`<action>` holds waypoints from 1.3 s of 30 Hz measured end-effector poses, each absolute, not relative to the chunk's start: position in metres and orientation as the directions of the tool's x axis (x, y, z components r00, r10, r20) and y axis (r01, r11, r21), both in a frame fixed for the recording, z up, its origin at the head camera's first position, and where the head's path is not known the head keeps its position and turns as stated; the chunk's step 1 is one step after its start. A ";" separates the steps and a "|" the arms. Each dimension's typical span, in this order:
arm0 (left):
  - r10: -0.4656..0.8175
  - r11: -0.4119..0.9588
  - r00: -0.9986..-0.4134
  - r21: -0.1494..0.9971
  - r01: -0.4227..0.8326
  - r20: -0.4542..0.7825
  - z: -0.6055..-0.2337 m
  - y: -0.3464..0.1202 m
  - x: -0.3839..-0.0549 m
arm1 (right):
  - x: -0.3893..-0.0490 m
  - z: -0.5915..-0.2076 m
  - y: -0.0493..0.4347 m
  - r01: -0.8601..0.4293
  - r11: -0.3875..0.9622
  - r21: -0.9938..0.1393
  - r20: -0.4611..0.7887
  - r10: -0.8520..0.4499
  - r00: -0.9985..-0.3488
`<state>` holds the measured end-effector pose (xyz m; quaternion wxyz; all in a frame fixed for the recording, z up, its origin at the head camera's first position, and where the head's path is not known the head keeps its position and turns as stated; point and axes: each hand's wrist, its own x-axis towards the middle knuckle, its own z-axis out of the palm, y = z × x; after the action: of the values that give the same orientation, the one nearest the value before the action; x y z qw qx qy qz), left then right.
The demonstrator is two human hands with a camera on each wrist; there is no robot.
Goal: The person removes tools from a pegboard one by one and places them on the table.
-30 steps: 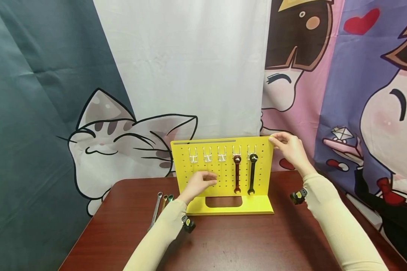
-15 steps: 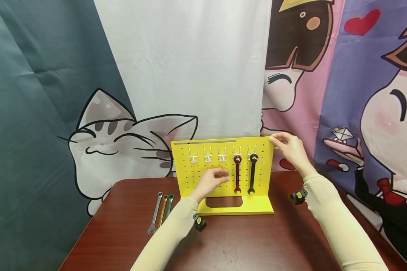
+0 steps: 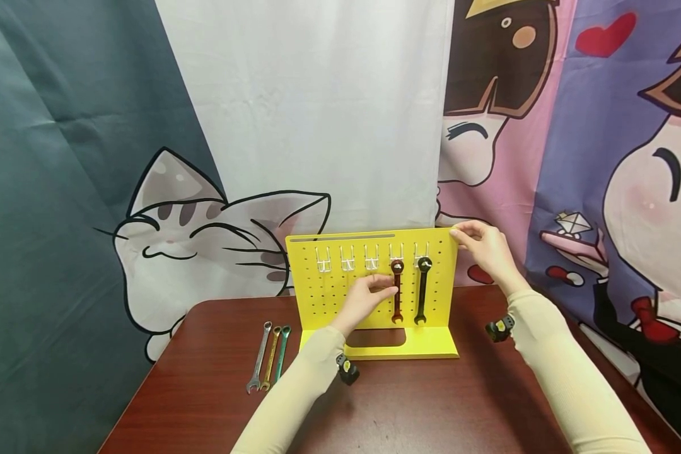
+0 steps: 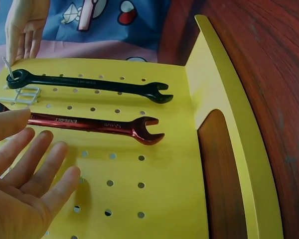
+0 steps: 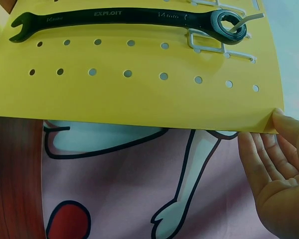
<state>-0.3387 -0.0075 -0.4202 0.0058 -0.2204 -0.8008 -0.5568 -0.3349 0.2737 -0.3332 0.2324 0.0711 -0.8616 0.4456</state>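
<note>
My left hand [image 3: 366, 299] reaches in front of the yellow pegboard [image 3: 329, 296] with its fingers extended. Its fingertips are right at the shaft of a red wrench [image 3: 397, 296]; in the left wrist view the thumb [image 4: 10, 123] overlaps that wrench [image 4: 84, 123]. The red wrench hangs by its ring end from a white wire hook, open end down. To its right a black wrench [image 3: 422, 293] hangs the same way. My right hand [image 3: 484, 247] pinches the board's upper right corner between thumb and fingers, also seen in the right wrist view.
Three wrenches, silver [image 3: 259, 358], gold [image 3: 270, 359] and green [image 3: 282, 353], lie side by side on the brown table [image 3: 204, 391], left of the board. Three more white hooks [image 3: 347, 260] on the board hold nothing. A printed curtain [image 3: 306, 126] hangs behind.
My left hand has moved right across the board to the red wrench, and the three wrenches on the table have come into fuller view. My right hand has stayed at the corner.
</note>
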 end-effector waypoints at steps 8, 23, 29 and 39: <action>0.292 0.206 -0.920 0.922 0.328 0.262 -0.420 -0.002 -0.343 | -0.336 -0.334 0.274 -0.326 0.598 -0.732 0.462 0.084 -0.883; 0.238 0.184 -0.914 0.908 0.375 0.329 -0.427 0.012 -0.341 | -0.334 -0.332 0.275 -0.320 0.583 -0.747 0.445 0.080 -0.892; 0.237 0.243 -0.888 0.861 0.447 0.394 -0.430 0.014 -0.338 | -0.334 -0.332 0.277 -0.320 0.596 -0.736 0.453 0.084 -0.887; 0.221 0.200 -0.882 0.866 0.458 0.415 -0.436 0.016 -0.333 | -0.332 -0.333 0.275 -0.319 0.591 -0.741 0.448 0.082 -0.890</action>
<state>-0.3328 0.0162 -0.4360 0.1000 -0.2210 -0.7682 -0.5924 -0.3317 0.2747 -0.3325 0.2241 0.0686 -0.8632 0.4471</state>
